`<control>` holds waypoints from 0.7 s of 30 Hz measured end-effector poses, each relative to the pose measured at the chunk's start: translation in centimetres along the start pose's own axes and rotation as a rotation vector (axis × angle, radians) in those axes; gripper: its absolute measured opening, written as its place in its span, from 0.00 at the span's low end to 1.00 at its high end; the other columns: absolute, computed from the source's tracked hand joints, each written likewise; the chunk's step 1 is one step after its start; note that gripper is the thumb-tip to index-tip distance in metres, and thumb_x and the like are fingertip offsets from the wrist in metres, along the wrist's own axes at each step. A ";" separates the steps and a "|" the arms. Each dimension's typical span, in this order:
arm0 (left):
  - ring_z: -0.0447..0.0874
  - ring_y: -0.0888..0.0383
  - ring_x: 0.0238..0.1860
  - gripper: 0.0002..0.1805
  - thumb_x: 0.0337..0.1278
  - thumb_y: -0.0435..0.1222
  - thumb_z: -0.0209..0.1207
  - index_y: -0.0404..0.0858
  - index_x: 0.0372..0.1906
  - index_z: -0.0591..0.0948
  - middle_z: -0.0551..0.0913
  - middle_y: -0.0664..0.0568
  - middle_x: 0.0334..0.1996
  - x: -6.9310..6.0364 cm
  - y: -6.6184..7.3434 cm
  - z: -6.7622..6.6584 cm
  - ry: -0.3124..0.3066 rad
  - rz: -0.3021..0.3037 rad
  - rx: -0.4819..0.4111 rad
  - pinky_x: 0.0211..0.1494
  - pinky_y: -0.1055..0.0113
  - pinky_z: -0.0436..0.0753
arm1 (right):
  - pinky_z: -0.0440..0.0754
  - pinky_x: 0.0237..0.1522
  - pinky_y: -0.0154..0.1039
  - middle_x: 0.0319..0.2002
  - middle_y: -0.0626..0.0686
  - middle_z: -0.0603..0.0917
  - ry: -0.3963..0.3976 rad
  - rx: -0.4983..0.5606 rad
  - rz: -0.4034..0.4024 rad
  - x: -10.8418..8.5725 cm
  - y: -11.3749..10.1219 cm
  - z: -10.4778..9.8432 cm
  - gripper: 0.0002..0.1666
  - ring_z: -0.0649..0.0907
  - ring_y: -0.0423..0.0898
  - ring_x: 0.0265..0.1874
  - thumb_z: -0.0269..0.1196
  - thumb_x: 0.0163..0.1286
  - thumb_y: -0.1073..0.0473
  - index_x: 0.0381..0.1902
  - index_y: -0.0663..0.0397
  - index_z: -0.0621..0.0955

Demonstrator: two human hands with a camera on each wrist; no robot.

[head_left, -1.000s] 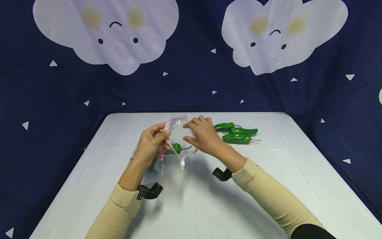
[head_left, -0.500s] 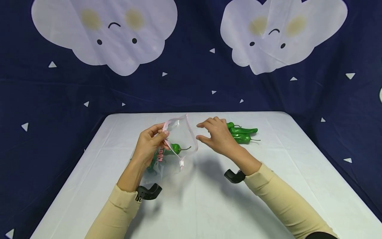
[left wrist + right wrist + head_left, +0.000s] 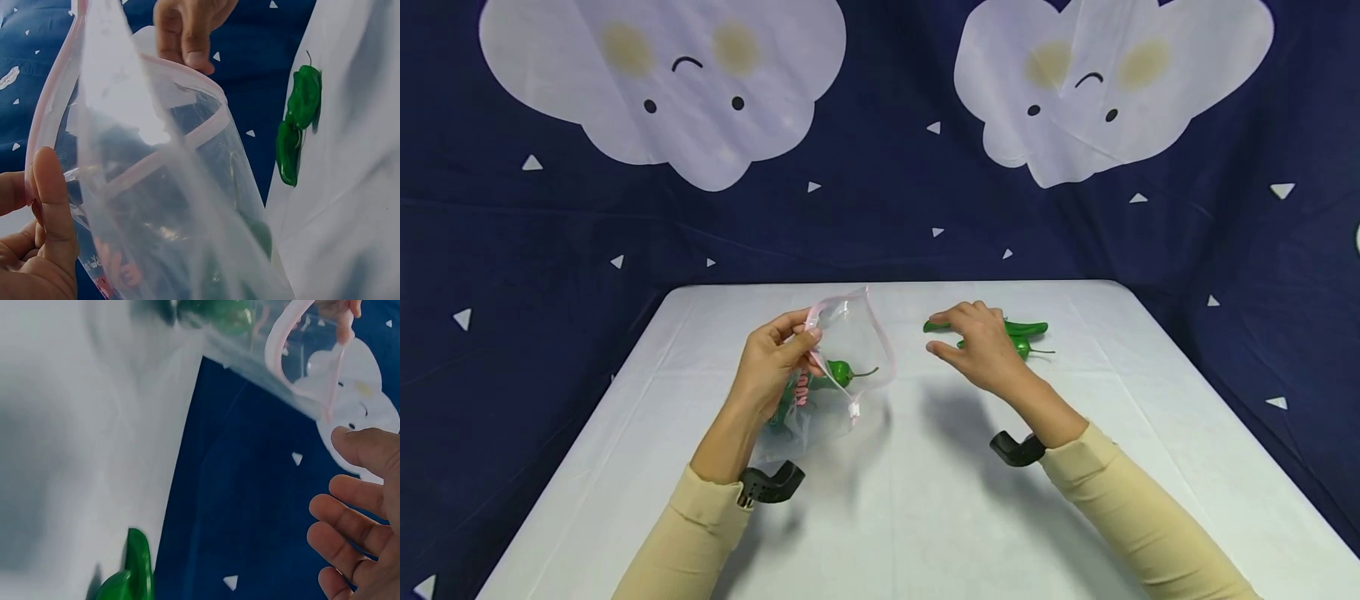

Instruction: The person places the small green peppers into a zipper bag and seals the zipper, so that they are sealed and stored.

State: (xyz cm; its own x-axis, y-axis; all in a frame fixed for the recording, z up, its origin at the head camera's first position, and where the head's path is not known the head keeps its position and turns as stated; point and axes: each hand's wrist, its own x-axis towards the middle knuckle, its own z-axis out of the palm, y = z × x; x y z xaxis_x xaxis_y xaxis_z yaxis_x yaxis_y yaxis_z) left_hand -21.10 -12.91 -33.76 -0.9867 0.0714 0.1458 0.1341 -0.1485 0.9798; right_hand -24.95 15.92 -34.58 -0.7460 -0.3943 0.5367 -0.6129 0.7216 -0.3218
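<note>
My left hand [image 3: 775, 358] pinches the pink-edged rim of a clear zip bag [image 3: 865, 333] between thumb and fingers. The bag's mouth gapes toward the right, with a white slider [image 3: 853, 410] at its lower corner. Inside it lie green peppers, one with its stem end [image 3: 841, 372] near the mouth; the plastic blurs the rest. My right hand [image 3: 988, 346] hovers over green peppers [image 3: 1028, 328] on the table and partly covers them. In the right wrist view its fingers [image 3: 340, 519] are loosely bent around nothing, apart from both the bag and the peppers [image 3: 139, 559].
A white cloth covers the table [image 3: 895, 517]. Behind its far edge hangs a dark blue curtain [image 3: 880, 217] with clouds and small triangles. A black wrist camera [image 3: 772, 482] sits on the left wrist, and another camera [image 3: 1018, 448] on the right.
My right hand has left the bag's mouth and moved right to above the loose peppers. The left hand keeps its pinch on the bag, nearly still.
</note>
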 end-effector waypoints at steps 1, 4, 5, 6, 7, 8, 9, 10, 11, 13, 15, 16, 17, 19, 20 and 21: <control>0.78 0.63 0.17 0.23 0.62 0.29 0.56 0.25 0.61 0.69 0.74 0.54 0.31 0.0 0.0 0.0 0.001 0.000 0.002 0.23 0.75 0.83 | 0.67 0.40 0.45 0.40 0.53 0.84 -0.002 0.000 0.012 -0.2 0.3 -0.1 0.21 0.77 0.49 0.38 0.71 0.55 0.53 0.46 0.53 0.83; 0.78 0.63 0.17 0.24 0.62 0.30 0.56 0.25 0.61 0.69 0.74 0.54 0.31 -0.1 0.1 0.0 0.002 0.001 0.005 0.23 0.75 0.83 | 0.68 0.41 0.46 0.40 0.54 0.84 -0.017 -0.003 0.052 -0.6 1.2 -0.3 0.21 0.77 0.50 0.39 0.71 0.55 0.53 0.47 0.54 0.82; 0.78 0.63 0.17 0.24 0.62 0.30 0.57 0.25 0.61 0.69 0.74 0.54 0.31 -0.1 0.1 0.0 0.003 0.001 0.007 0.23 0.75 0.83 | 0.68 0.42 0.46 0.41 0.54 0.84 -0.024 -0.002 0.068 -0.8 1.5 -0.3 0.22 0.77 0.51 0.40 0.71 0.55 0.53 0.47 0.54 0.82; 0.78 0.63 0.17 0.25 0.61 0.31 0.57 0.25 0.61 0.69 0.74 0.54 0.31 -0.1 0.1 0.0 0.003 0.001 0.007 0.23 0.75 0.83 | 0.68 0.42 0.46 0.42 0.54 0.84 -0.031 -0.001 0.082 -0.9 1.7 -0.4 0.22 0.77 0.51 0.40 0.70 0.56 0.53 0.48 0.55 0.82; 0.78 0.63 0.17 0.25 0.61 0.31 0.57 0.25 0.61 0.69 0.75 0.54 0.32 -0.1 0.1 0.0 0.003 0.002 0.008 0.23 0.75 0.83 | 0.68 0.42 0.46 0.43 0.55 0.84 -0.039 0.004 0.097 -1.0 2.0 -0.5 0.23 0.77 0.51 0.41 0.70 0.56 0.53 0.48 0.55 0.82; 0.78 0.63 0.17 0.25 0.61 0.31 0.57 0.25 0.61 0.69 0.75 0.54 0.32 -0.1 0.1 0.0 0.004 0.001 0.009 0.23 0.75 0.83 | 0.68 0.42 0.46 0.44 0.55 0.84 -0.046 0.009 0.111 -1.2 2.3 -0.5 0.23 0.77 0.51 0.41 0.70 0.56 0.53 0.49 0.55 0.82; 0.78 0.63 0.17 0.25 0.61 0.31 0.57 0.25 0.61 0.69 0.75 0.53 0.32 -0.1 0.1 0.0 0.005 0.001 0.010 0.23 0.75 0.83 | 0.68 0.42 0.46 0.44 0.55 0.84 -0.052 0.017 0.124 -1.3 2.6 -0.6 0.23 0.77 0.52 0.41 0.70 0.56 0.53 0.49 0.55 0.82; 0.78 0.63 0.17 0.25 0.61 0.31 0.57 0.25 0.61 0.69 0.75 0.53 0.33 -0.1 0.1 0.0 0.007 0.000 0.010 0.23 0.75 0.83 | 0.68 0.42 0.46 0.44 0.55 0.84 -0.056 0.025 0.135 -1.4 2.9 -0.6 0.24 0.77 0.52 0.40 0.70 0.56 0.53 0.49 0.55 0.81; 0.78 0.63 0.17 0.25 0.61 0.31 0.57 0.25 0.61 0.69 0.75 0.53 0.33 -0.1 0.2 0.0 0.008 -0.001 0.011 0.23 0.75 0.83 | 0.68 0.43 0.46 0.44 0.55 0.84 -0.059 0.034 0.148 -1.5 3.2 -0.7 0.24 0.77 0.52 0.40 0.70 0.56 0.53 0.49 0.55 0.81; 0.78 0.63 0.17 0.25 0.61 0.31 0.57 0.26 0.61 0.69 0.75 0.53 0.34 -0.2 0.2 0.0 0.010 -0.003 0.014 0.23 0.75 0.83 | 0.69 0.44 0.48 0.44 0.56 0.84 -0.064 0.046 0.166 -1.8 3.8 -0.7 0.24 0.77 0.53 0.41 0.70 0.56 0.54 0.50 0.56 0.81; 0.78 0.63 0.17 0.24 0.61 0.31 0.57 0.26 0.61 0.69 0.75 0.53 0.34 -0.2 0.2 0.0 0.013 -0.003 0.016 0.23 0.75 0.83 | 0.69 0.47 0.51 0.45 0.58 0.83 -0.073 0.054 0.187 -2.0 4.5 -0.8 0.24 0.76 0.54 0.41 0.70 0.56 0.54 0.50 0.57 0.81; 0.78 0.63 0.17 0.24 0.62 0.30 0.57 0.26 0.61 0.69 0.76 0.54 0.34 -0.2 0.2 0.0 0.014 -0.003 0.017 0.23 0.75 0.83 | 0.69 0.49 0.52 0.46 0.59 0.83 -0.078 0.051 0.198 -2.2 4.9 -0.8 0.24 0.76 0.55 0.42 0.70 0.57 0.54 0.51 0.58 0.80; 0.78 0.63 0.17 0.24 0.62 0.31 0.57 0.27 0.61 0.69 0.76 0.54 0.34 -0.2 0.2 -0.1 0.015 -0.003 0.017 0.23 0.75 0.83 | 0.69 0.51 0.54 0.47 0.59 0.82 -0.085 0.051 0.212 -2.3 5.2 -0.8 0.25 0.76 0.55 0.43 0.69 0.57 0.54 0.51 0.58 0.80; 0.78 0.63 0.17 0.23 0.62 0.31 0.57 0.27 0.61 0.70 0.75 0.53 0.34 -0.2 0.1 -0.1 0.017 -0.004 0.015 0.23 0.75 0.83 | 0.68 0.53 0.55 0.49 0.60 0.81 -0.102 0.056 0.245 -2.6 5.9 -0.8 0.25 0.75 0.56 0.45 0.68 0.58 0.54 0.52 0.58 0.80; 0.78 0.63 0.17 0.23 0.62 0.31 0.57 0.27 0.61 0.70 0.75 0.53 0.33 -0.2 0.2 -0.1 0.018 -0.005 0.014 0.23 0.75 0.83 | 0.68 0.54 0.55 0.50 0.60 0.81 -0.108 0.059 0.262 -2.7 6.2 -0.9 0.25 0.75 0.56 0.46 0.68 0.59 0.54 0.52 0.58 0.79; 0.78 0.63 0.17 0.24 0.62 0.31 0.57 0.27 0.61 0.70 0.75 0.53 0.33 -0.2 0.1 -0.1 0.017 -0.006 0.014 0.23 0.75 0.83 | 0.67 0.54 0.55 0.50 0.60 0.81 -0.113 0.060 0.277 -2.8 6.6 -0.9 0.25 0.75 0.56 0.47 0.68 0.59 0.53 0.53 0.58 0.79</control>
State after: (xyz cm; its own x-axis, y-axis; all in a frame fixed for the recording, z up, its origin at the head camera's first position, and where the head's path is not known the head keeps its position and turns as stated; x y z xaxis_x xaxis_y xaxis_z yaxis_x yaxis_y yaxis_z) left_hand -20.89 -13.03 -33.65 -0.9889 0.0552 0.1377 0.1293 -0.1343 0.9825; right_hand -26.63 22.27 -37.55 -0.9092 -0.2503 0.3326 -0.3935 0.7773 -0.4909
